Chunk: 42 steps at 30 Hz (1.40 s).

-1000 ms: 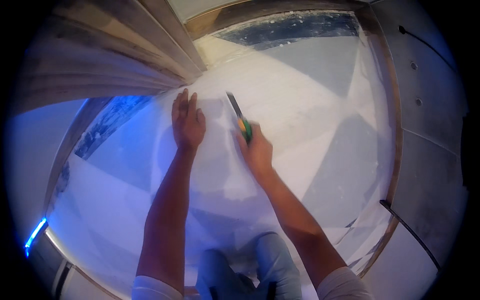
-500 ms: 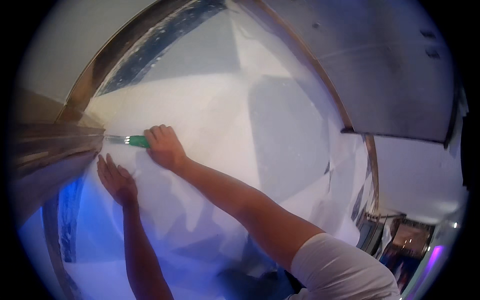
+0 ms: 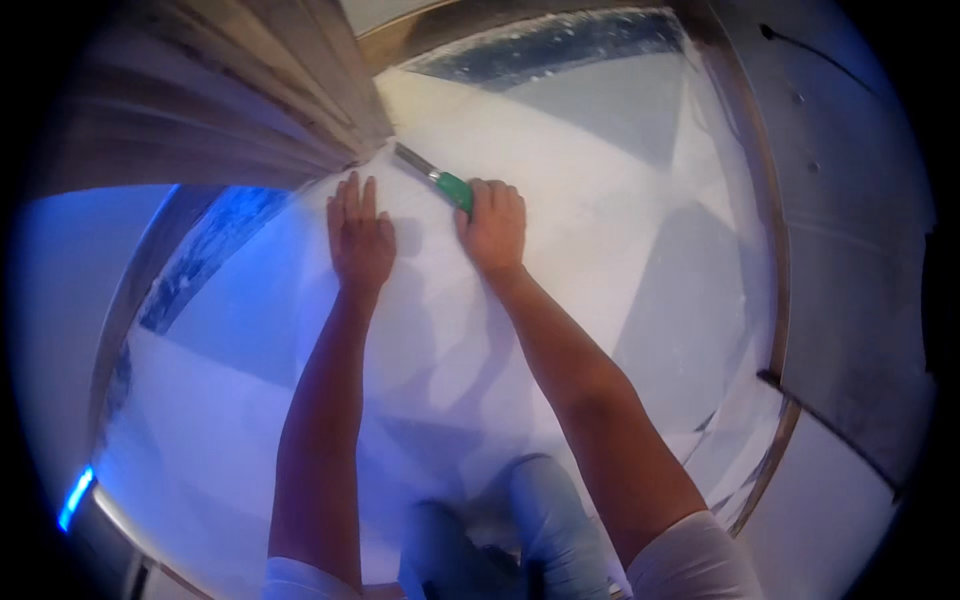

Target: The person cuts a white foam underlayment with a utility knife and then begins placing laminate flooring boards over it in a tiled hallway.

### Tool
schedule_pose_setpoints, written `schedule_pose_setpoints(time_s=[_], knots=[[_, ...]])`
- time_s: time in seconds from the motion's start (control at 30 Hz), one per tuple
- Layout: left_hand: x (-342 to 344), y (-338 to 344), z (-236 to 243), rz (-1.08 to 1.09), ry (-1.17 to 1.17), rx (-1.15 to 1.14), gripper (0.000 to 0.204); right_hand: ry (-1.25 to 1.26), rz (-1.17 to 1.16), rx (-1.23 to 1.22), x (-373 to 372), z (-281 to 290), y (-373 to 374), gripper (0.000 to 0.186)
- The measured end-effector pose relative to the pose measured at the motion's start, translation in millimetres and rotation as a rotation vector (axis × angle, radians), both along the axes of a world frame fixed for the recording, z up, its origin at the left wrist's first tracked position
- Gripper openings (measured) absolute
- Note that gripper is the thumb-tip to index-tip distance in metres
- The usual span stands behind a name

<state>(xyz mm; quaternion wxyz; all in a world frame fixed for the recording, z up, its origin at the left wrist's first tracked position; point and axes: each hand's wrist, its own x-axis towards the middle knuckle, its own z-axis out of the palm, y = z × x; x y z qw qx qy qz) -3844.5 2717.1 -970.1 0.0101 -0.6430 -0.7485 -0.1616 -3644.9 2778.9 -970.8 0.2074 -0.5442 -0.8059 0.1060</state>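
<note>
My right hand is closed around the green handle of a narrow flat-bladed scraper. The metal blade slants away to the left, its tip at the foot of a brown wooden post. Beside it on the left, my left hand is open, palm down on the floor, fingers stretched toward the post's lower edge. Pale powder or film covers the grey-and-white patterned floor under both hands. How firmly the blade tip touches the post cannot be made out.
A dark, white-speckled border strip runs along the far edge of the floor, beside brown trim. Grey panels stand on the right. My bent knees show at the bottom. Blue light falls on the left side.
My view has turned and shifted, so the post now sits at upper left and my knees show. The scraper stays in my right hand at the post; my left hand remains flat beside it.
</note>
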Motion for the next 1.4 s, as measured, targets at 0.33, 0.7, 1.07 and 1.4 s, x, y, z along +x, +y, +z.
schedule_pose_setpoints(time_s=[0.33,0.7,1.07,1.4], knots=[[-5.0,25.4,-18.4,-0.127,-0.074,0.083,0.053,-0.005,0.004,-0.049,-0.1,-5.9,11.6,0.044],[-3.0,27.0,-4.9,-0.072,-0.103,0.005,0.055,0.041,-0.068,-0.563,-65.2,35.5,9.2,0.015],[-8.1,26.1,-4.5,-0.080,-0.155,0.058,0.055,-0.158,-0.052,-0.666,-45.3,36.2,-20.6,0.015],[-5.9,25.2,-6.3,-0.067,-0.140,0.045,0.056,-0.237,-0.067,-0.734,12.4,47.8,-98.9,0.025]])
